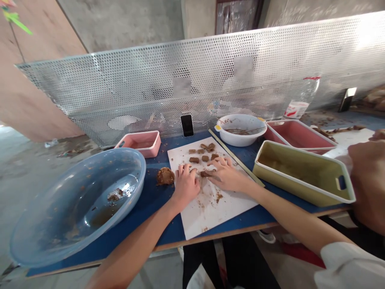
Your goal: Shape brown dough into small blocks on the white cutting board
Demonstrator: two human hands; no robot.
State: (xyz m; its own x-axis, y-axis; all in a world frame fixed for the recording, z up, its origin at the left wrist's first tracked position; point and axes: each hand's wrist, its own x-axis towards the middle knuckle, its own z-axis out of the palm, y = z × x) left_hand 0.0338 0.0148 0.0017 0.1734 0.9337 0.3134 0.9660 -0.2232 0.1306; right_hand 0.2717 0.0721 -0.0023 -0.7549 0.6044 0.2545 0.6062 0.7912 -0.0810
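Observation:
A white board [192, 218] lies on the blue table, with several short brown clay-like pieces [205, 158] in rough rows on its far part. My right hand [227, 175] is at one brown clay piece [205, 174] near the middle, its thumb and fingers closed about the right end. Just left of that piece, my left hand [185, 185] rests on the board with fingers bent and apart, and I see nothing held in it. Brown crumbs [219, 197] are scattered nearer to me. A larger brown lump [165, 176] sits left of the board, beside my left hand.
A large blue basin [132, 160] with murky water stands left. Behind are a pink tray [155, 144], a phone [187, 125], a white bowl [240, 139] and a perforated metal screen [135, 76]. A ruler-like strip [237, 159], green bin [300, 188] and another person's arm [368, 176] lie right.

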